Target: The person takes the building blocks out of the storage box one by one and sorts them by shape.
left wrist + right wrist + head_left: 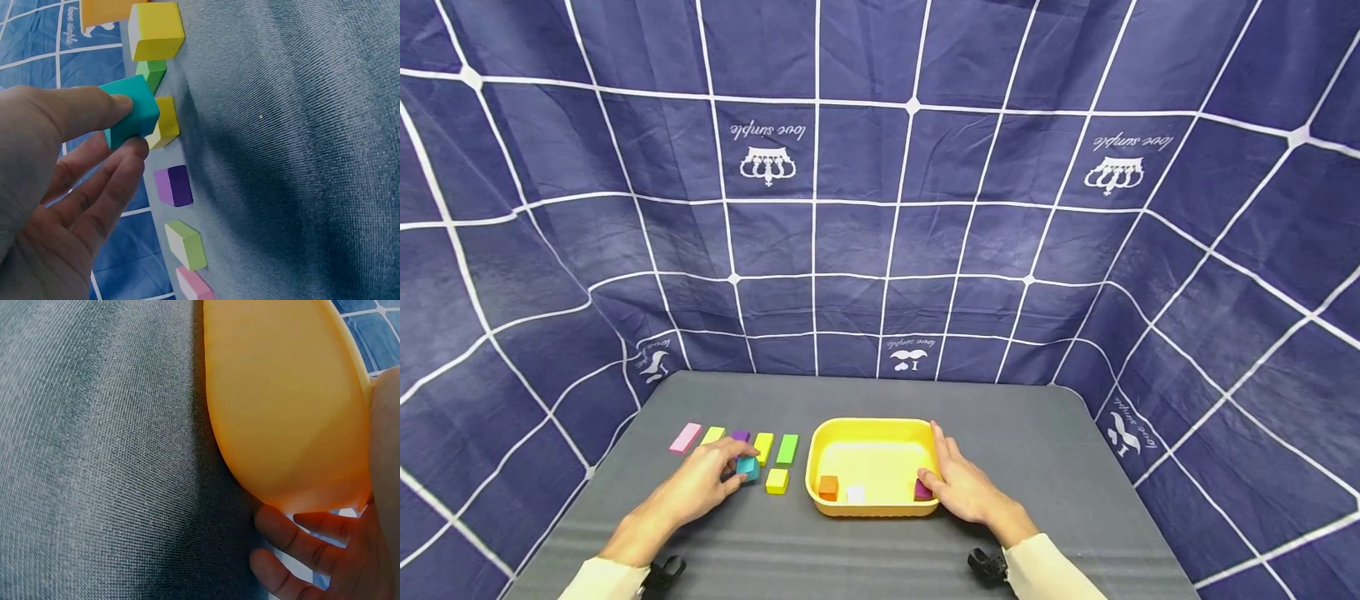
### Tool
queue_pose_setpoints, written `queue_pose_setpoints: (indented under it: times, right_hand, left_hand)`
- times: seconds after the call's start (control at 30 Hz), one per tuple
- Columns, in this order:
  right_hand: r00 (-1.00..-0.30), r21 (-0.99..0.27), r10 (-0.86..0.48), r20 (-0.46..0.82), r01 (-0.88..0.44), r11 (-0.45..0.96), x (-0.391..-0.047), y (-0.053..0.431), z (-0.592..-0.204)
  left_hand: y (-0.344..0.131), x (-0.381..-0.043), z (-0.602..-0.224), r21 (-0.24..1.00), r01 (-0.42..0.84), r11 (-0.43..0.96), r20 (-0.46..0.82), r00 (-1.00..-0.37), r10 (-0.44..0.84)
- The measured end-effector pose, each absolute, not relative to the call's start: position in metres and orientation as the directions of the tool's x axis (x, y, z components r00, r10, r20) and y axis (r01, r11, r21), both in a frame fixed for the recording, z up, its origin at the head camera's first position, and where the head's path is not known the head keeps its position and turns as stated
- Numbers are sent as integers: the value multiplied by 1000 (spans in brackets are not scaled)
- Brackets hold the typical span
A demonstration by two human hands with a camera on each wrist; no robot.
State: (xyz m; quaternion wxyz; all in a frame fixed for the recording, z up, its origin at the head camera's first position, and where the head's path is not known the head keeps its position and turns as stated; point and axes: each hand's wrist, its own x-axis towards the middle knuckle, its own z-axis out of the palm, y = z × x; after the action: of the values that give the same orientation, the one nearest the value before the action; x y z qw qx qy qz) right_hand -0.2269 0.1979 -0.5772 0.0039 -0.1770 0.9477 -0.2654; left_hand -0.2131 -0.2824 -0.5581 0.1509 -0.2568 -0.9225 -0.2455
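Observation:
My left hand [696, 483] pinches a teal block [748, 468] between thumb and fingertips. In the left wrist view the teal block [139, 115] shows its top and one side, held above the surface. A yellow cube [777, 481] sits just right of it. My right hand [967, 490] grips the right wall of a yellow tray [880, 510], thumb over the rim and fingers along the outside. Inside the tray lie an orange block [828, 487], a white block [855, 493] and a dark purple block [922, 492], the last partly under the thumb.
Behind the left hand runs a row of blocks: pink [686, 437], light green [712, 435], purple [741, 436], yellow [764, 447] and green [787, 448]. They lie on a grey table [1037, 442]. A blue curtain with white lines [865, 242] surrounds the back and sides.

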Motion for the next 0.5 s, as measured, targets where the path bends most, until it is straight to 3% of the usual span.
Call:
queue_pose_setpoints:
  times: [0.27,0.5]
  right_hand:
    - [-938,-513,-335,89,-331,792,-228,198,-575]
    - [-936,-498,-343,84,-338,799,-226,198,-576]
  left_hand:
    - [-286,-214,-560,359,575,735,373,-810,452]
    - [-289,-212,-567,334,648,685,418,-753,508]
